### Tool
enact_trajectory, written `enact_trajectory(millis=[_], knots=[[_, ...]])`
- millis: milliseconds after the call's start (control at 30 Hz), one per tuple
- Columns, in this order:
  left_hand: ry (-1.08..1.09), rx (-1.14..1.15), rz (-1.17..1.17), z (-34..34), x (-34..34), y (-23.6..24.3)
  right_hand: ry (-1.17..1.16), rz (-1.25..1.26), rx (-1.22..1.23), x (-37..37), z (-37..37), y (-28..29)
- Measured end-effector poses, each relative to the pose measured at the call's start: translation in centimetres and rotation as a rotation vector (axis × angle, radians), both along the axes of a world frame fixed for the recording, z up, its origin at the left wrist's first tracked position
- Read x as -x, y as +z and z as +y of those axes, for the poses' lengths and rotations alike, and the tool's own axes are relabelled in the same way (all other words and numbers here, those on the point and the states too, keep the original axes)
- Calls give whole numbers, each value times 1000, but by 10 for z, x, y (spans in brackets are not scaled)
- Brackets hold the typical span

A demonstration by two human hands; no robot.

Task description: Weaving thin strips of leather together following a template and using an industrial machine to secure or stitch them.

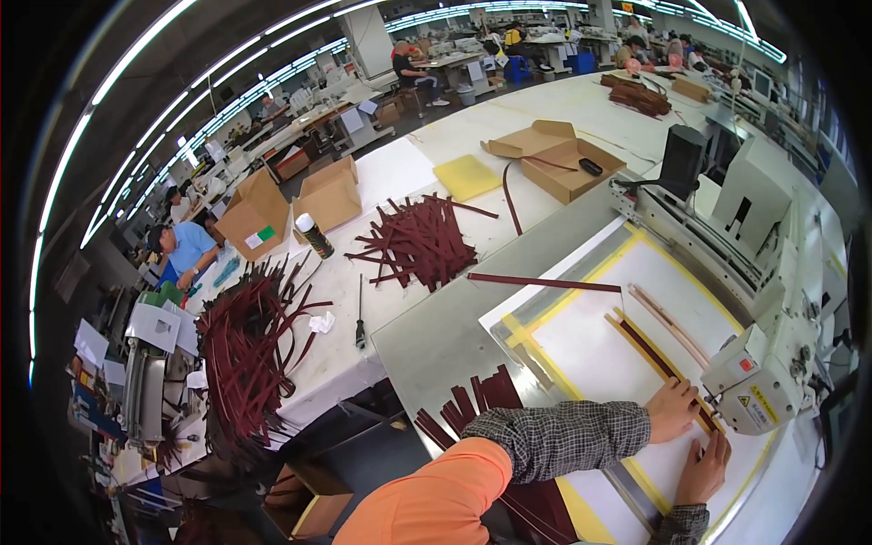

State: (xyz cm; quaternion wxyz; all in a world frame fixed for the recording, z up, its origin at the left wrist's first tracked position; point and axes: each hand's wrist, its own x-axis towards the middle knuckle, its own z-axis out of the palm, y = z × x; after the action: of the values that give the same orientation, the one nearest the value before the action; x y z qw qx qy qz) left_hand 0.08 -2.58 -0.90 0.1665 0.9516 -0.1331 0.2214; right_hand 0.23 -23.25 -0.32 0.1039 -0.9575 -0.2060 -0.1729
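On the white plate with yellow tape edging, at the right, a narrow maroon strip lies along a yellow-edged slot. My left hand has its fingers bent down on the near part of this strip, close to the white machine head. Just nearer, my right hand pinches at the strip's near end; its fingertips partly hide that end. Beside the slot runs a pale narrow bar. Another maroon strip lies across the plate's far-left edge.
Left of the plate are a maroon strip pile, a larger tangled bundle, a screwdriver and a spray can. Farther back stand an open cardboard box and a yellow pad. A person in blue works at far left.
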Motion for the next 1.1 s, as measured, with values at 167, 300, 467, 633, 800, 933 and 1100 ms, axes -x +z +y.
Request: enact_trajectory(millis=[167, 300, 467, 633, 800, 933, 1100], knots=[[69, -93, 85, 23, 10, 10, 114, -38, -121, 10, 25, 18], [43, -78, -57, 26, 10, 5, 171, -79, -83, 10, 31, 25], [38, -90, 5, 23, 8, 12, 150, -73, -54, 9, 35, 25], [42, -98, -89, 27, 9, 7, 159, -61, -49, 15, 39, 20], [30, -111, -93, 24, 4, 7, 163, -87, -63, 10, 35, 17], [38, -156, -82, 33, 7, 20, 128, -55, -76, 10, 41, 18], [13, -170, -77, 33, 5, 11, 172, -82, -106, 7, 39, 12]])
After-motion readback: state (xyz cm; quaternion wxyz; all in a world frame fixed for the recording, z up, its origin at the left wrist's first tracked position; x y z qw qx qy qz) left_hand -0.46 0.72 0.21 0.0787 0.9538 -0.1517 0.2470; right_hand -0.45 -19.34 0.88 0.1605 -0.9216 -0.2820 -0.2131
